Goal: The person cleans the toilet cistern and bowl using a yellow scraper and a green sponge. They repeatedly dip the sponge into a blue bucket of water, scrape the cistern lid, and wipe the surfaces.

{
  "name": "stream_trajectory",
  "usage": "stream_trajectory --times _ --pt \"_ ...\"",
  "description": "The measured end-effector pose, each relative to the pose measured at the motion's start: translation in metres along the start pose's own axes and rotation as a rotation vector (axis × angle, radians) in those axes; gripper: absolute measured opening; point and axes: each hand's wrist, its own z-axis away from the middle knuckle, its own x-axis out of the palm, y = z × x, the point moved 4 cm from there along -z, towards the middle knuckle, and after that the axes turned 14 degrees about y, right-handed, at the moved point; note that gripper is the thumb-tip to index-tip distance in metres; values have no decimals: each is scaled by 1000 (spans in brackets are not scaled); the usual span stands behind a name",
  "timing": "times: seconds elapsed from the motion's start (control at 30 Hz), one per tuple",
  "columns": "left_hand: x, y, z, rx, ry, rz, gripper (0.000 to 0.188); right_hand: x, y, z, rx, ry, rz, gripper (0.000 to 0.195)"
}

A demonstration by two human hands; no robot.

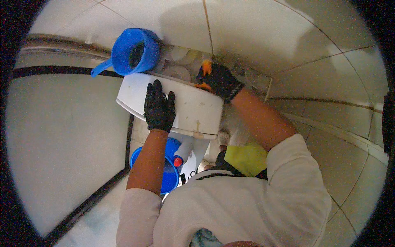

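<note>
A white ceramic toilet tank lid (188,102) with small stains lies in front of me. My left hand (159,108), in a black glove, is laid flat on its left part, holding nothing. In a matching glove, my right hand (220,78) grips an orange tool (206,67) behind the lid's rear right edge, close to the tiled wall. Most of that tool is hidden by the fingers, so its kind is unclear. At the rear left corner a blue plastic dipper (135,52) leans with its handle pointing left.
Below the tank at left stands a blue bucket (133,160), partly behind my forearm. A white bottle with a red cap (178,161) shows beside it. Yellow-green cloth (247,157) hangs at my right side. A black-framed panel (68,129) fills the left; tiled walls (247,27) rise behind.
</note>
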Motion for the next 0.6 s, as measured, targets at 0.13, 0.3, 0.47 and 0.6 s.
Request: stream_trajectory --times 0.13,0.3,0.47,0.6 --pt "3 -1 1 8 20 6 57 -2 40 14 88 55 -112 22" --pt "-3 5 -1 -1 -49 11 56 -3 45 18 57 46 28 22" --pt "5 4 -4 21 -75 -50 56 5 76 19 -61 67 1 19" --pt "-2 4 -2 -10 -49 -22 57 -18 19 24 16 -10 -152 18"
